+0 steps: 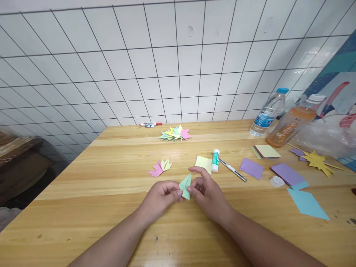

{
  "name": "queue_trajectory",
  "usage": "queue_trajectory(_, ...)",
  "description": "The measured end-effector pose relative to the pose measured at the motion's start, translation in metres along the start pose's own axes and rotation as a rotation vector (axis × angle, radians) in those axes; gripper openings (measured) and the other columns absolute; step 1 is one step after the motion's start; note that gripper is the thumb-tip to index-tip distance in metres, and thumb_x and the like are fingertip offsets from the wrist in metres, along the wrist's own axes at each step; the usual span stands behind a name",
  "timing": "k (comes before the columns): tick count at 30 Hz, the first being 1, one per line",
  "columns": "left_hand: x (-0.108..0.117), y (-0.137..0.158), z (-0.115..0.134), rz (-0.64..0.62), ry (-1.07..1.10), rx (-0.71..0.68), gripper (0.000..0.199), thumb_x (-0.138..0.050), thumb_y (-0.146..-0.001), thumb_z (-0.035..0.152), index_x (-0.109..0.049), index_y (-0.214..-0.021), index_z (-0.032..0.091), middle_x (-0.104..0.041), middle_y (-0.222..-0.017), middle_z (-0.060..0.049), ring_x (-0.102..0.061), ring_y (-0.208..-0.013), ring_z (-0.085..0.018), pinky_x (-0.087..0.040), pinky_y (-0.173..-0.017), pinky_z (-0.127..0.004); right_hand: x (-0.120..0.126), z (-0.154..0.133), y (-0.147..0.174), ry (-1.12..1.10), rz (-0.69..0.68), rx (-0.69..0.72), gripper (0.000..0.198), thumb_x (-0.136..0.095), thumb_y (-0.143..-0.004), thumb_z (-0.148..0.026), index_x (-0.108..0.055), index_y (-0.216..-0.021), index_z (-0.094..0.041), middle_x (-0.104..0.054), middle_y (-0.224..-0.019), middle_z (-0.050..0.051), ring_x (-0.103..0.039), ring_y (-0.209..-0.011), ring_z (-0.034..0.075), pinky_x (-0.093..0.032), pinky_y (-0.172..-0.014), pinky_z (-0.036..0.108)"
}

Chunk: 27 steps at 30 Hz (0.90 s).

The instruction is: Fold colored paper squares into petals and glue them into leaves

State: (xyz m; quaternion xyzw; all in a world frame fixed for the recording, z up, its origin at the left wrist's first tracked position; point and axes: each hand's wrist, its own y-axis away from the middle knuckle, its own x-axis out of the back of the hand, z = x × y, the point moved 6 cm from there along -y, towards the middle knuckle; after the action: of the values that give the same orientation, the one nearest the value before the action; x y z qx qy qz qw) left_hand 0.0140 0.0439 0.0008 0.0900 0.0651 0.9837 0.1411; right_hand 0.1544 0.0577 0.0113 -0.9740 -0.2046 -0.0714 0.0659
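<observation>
A small piece of light green paper [185, 184], folded to a pointed shape with a crease down its face, is held up over the table between both hands. My left hand [163, 193] pinches its left edge between thumb and fingers. My right hand [207, 193] grips the lower right edge with the thumb and curled fingers, its index finger raised above the paper. Just beyond lie folded pink paper [157, 169] and folded pale yellow paper [166, 164], side by side. A pad of pale yellow paper squares [204, 163] sits behind my right hand.
A glue stick [215, 160] stands by a pen [233, 170]. Purple paper [251, 168], a blue sheet [308, 203] and a white cap [277, 181] lie right. Folded paper pieces [175, 133] and markers [150, 124] are near the wall. A water bottle [268, 113] and orange drink bottle [292, 124] stand back right.
</observation>
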Motion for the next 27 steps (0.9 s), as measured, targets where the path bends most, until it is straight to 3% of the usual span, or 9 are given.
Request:
queue_trajectory(4,0.005,-0.001,-0.005,0.028,0.100,0.046,0.031,-0.064,-0.073,0.044,-0.063,-0.070,0.014,-0.065,-0.064,-0.003,-0.052,-0.056,-0.012,-0.039,-0.057,-0.023,-0.002,-0.007,0.002,0.101,-0.037,0.141,0.027,-0.043,-0.084,-0.015,-0.050,-0.109,-0.023,-0.055,-0.077,0.000,-0.052,-0.065,0.011,-0.041,-0.058,0.021)
queue_trajectory(8,0.006,-0.002,-0.011,0.010,0.161,0.069,0.029,-0.065,-0.072,0.043,-0.064,-0.071,0.014,-0.066,-0.064,-0.003,-0.053,-0.055,-0.011,-0.040,-0.057,-0.022,-0.006,-0.012,0.002,0.295,-0.069,0.255,0.030,-0.044,-0.076,-0.004,-0.062,-0.090,-0.023,-0.056,-0.077,0.000,-0.052,-0.069,0.011,-0.041,-0.062,0.022)
queue_trajectory(18,0.005,-0.002,-0.007,-0.008,0.148,0.050,0.029,-0.065,-0.073,0.043,-0.063,-0.069,0.014,-0.063,-0.062,-0.001,-0.052,-0.055,-0.010,-0.039,-0.057,-0.021,-0.007,-0.013,0.005,0.274,-0.109,0.205,0.025,-0.054,-0.074,-0.008,-0.066,-0.089,-0.025,-0.059,-0.082,0.000,-0.056,-0.069,0.010,-0.044,-0.058,0.020)
queue_trajectory(27,0.004,0.000,-0.002,0.084,0.066,0.001,0.028,-0.063,-0.074,0.041,-0.060,-0.065,0.014,-0.061,-0.060,-0.001,-0.051,-0.055,-0.011,-0.040,-0.056,-0.022,0.000,-0.014,0.000,0.213,0.016,0.151,0.014,-0.058,-0.078,-0.019,-0.071,-0.081,-0.024,-0.064,-0.081,0.003,-0.059,-0.075,0.013,-0.043,-0.058,0.021)
